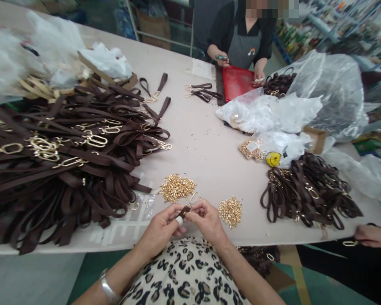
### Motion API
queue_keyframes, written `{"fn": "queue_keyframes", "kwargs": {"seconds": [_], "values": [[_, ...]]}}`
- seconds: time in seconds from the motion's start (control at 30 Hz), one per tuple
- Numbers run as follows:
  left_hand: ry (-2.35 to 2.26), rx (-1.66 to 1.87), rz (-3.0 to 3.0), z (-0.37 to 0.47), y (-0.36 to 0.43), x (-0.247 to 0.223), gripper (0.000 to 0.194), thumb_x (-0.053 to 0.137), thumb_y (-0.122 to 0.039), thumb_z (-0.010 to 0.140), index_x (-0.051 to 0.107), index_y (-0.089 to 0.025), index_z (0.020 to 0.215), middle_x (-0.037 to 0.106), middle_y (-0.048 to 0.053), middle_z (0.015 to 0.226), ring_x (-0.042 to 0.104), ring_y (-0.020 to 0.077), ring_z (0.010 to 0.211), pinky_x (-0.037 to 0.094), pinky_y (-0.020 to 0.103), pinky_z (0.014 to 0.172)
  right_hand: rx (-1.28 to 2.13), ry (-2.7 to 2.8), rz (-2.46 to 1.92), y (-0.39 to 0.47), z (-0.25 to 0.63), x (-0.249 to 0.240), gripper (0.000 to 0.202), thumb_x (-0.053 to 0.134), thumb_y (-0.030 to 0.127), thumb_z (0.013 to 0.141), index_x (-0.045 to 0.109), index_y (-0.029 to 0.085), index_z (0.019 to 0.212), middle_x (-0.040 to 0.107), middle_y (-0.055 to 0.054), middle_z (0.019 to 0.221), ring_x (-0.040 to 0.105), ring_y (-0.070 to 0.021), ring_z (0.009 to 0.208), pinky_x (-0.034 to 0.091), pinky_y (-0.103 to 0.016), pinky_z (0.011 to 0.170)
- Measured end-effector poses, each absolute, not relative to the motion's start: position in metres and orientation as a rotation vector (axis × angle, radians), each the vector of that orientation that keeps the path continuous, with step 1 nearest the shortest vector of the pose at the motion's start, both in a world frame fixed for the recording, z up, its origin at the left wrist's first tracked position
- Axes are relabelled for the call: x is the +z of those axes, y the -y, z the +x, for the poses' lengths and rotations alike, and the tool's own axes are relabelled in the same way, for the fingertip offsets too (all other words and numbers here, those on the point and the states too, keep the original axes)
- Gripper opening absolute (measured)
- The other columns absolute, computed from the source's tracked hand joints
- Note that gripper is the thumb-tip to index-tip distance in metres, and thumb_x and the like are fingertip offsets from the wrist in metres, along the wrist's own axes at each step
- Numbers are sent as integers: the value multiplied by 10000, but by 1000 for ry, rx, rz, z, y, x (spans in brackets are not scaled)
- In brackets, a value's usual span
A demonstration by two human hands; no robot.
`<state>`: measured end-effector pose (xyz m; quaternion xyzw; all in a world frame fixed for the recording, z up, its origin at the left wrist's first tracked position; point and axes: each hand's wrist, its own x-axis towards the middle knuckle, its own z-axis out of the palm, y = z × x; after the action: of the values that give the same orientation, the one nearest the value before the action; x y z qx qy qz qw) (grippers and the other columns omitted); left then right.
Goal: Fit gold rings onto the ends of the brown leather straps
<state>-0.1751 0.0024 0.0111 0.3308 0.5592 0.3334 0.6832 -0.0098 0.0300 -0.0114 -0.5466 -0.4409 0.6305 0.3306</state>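
Close to the table's front edge, my left hand and my right hand are both closed on one dark brown leather strap. A gold metal clasp sticks out beyond my fingers at the strap's far end. Something white wraps one finger of my left hand. Just past my hands lies a pile of small gold fasteners, and to the right of my right hand is a second gold pile. Most of the held strap is hidden by my fingers.
A big heap of brown straps with gold clasps covers the left side. Finished-looking strap loops lie at right, near plastic bags. Across the table a person works at a red mat. Another person's hand is at far right.
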Motion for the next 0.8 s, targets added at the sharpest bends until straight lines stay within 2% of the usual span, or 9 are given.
{"fn": "queue_keyframes", "kwargs": {"seconds": [0.1, 0.2, 0.27, 0.4, 0.5, 0.63, 0.7, 0.8], "values": [[-1313, 745, 635, -178, -6, 9, 499, 553, -235, 760, 550, -203, 1258, 650, 25, 888, 587, 120, 568, 492, 258, 564, 1373, 1405, -1588, -34, 32, -25, 257, 697, 347, 745, 614, 198, 937, 693, -24, 816, 654, -168, 756, 528, -308, 719], [-1392, 748, 653, -186, -7, 10, 506, 573, -288, 774, 553, -175, 1266, 613, -14, 701, 560, 129, 583, 474, 251, 597, 1186, 1503, -1718, -29, 81, -46, 265, 644, 341, 780, 608, 192, 996, 694, -58, 881, 663, -194, 825, 538, -356, 786], [-1430, 743, 678, -191, -7, 9, 414, 566, -322, 795, 615, -157, 1172, 590, -20, 623, 562, 146, 618, 461, 251, 626, 1137, 1566, -1767, -22, 105, -59, 270, 615, 339, 801, 592, 193, 1026, 696, -70, 916, 669, -203, 850, 541, -368, 805], [-1417, 819, 583, -193, -4, 4, 279, 517, -371, 830, 672, -145, 878, 636, 30, 727, 579, 164, 687, 465, 268, 667, 996, 1847, -1769, -8, 119, -73, 201, 532, 288, 865, 574, 215, 1047, 695, -53, 941, 672, -187, 861, 536, -338, 807], [-1390, 833, 536, -189, -4, -1, 259, 565, -318, 776, 675, -140, 928, 647, 31, 787, 572, 163, 702, 466, 282, 692, 701, 2167, -1731, -5, 111, -77, 172, 495, 227, 893, 576, 218, 1044, 682, -38, 925, 648, -172, 845, 507, -293, 772], [-1371, 807, 556, -184, -6, 0, 385, 633, -236, 678, 669, -157, 1052, 680, 40, 944, 580, 154, 763, 454, 288, 755, 322, 2427, -1695, -8, 100, -79, 132, 482, 209, 922, 588, 198, 1001, 654, -45, 832, 597, -187, 794, 441, -292, 741], [-1345, 822, 522, -183, -7, 2, 395, 656, -212, 643, 675, -163, 1034, 681, 45, 995, 587, 154, 796, 457, 286, 774, 280, 2476, -1668, -10, 97, -79, 137, 473, 184, 928, 596, 197, 988, 643, -49, 801, 578, -200, 801, 414, -305, 757], [-1334, 815, 521, -181, -7, 2, 315, 672, -199, 629, 687, -164, 942, 680, 30, 923, 583, 145, 786, 462, 273, 757, 228, 2572, -1604, -12, 96, -80, 139, 481, 147, 918, 599, 196, 971, 627, -44, 762, 557, -207, 794, 390, -310, 756]]}}
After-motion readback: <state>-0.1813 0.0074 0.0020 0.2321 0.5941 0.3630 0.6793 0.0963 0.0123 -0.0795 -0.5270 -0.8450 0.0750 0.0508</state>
